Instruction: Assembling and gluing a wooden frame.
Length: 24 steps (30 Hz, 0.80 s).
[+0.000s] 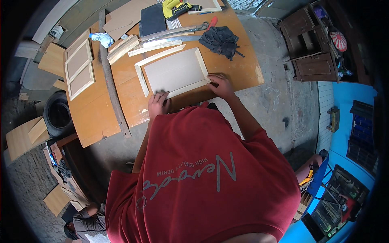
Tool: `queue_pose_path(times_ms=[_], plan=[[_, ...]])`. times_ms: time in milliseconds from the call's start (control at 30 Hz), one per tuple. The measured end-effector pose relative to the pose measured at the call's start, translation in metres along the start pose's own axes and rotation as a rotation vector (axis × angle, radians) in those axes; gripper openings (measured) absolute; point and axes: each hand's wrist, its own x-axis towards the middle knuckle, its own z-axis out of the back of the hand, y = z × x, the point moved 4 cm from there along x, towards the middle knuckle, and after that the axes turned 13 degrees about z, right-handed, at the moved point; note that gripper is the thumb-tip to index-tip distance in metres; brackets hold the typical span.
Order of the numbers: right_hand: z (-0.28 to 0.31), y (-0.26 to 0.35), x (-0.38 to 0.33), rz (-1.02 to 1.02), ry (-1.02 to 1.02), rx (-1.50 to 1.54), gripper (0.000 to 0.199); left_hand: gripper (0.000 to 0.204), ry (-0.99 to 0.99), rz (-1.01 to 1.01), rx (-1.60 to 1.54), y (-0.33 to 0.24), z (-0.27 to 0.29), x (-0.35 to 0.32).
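The flat panel [173, 71] lies on the near side of the table [93, 121], straight in front of the person. One pale strip [190, 86] runs along its near edge and another, the right strip [201, 62], along its right edge; the left strip [142, 81] and the far strip [160, 55] sit just off the board.

The left hand [159, 104] bends its fingers over the near left corner; its thumb is hidden, so how firmly it grips cannot be told. The right hand [220, 86] curls at the near right corner, seemingly pinching the wood between thumb and fingers.

The board is probably light and fairly stiff, though thin enough to flex. The strips look rigid but slender, and could slip out of line if pushed from one end. Opposite corners, or strip and board together, seem the safest hold.

Beyond the far strip, a stack of loose strips [123, 47] and a long metal blade [174, 32] crowd the space. A dark cloth [221, 41] lies near the far right corner, and a long wooden bar [112, 77] crosses the table to the left.
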Motion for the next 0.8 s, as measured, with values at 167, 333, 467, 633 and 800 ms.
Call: queue_pose_path(times_ms=[167, 333, 467, 633, 800], plan=[[0.003, 0.004, 0.002, 0.022, -0.023, -0.016, 0.033, 0.039, -0.017, -0.006, -0.008, -0.001, 0.001, 0.000], [-0.003, -0.004, 0.011, -0.226, -0.051, 0.170, 0.033, 0.039, -0.008, 0.013, 0.006, -0.003, 0.002, 0.001], [-0.011, -0.018, 0.040, -0.365, -0.135, 0.154, 0.035, 0.039, 0.005, 0.015, 0.013, -0.001, 0.002, 0.000], [-0.023, -0.024, 0.095, -0.326, -0.049, -0.099, 0.042, 0.037, 0.019, 0.010, 0.013, -0.006, 0.006, 0.002], [-0.028, -0.049, 0.132, -0.416, 0.055, -0.313, 0.050, 0.036, 0.052, 0.009, 0.023, -0.009, 0.008, 0.005]])
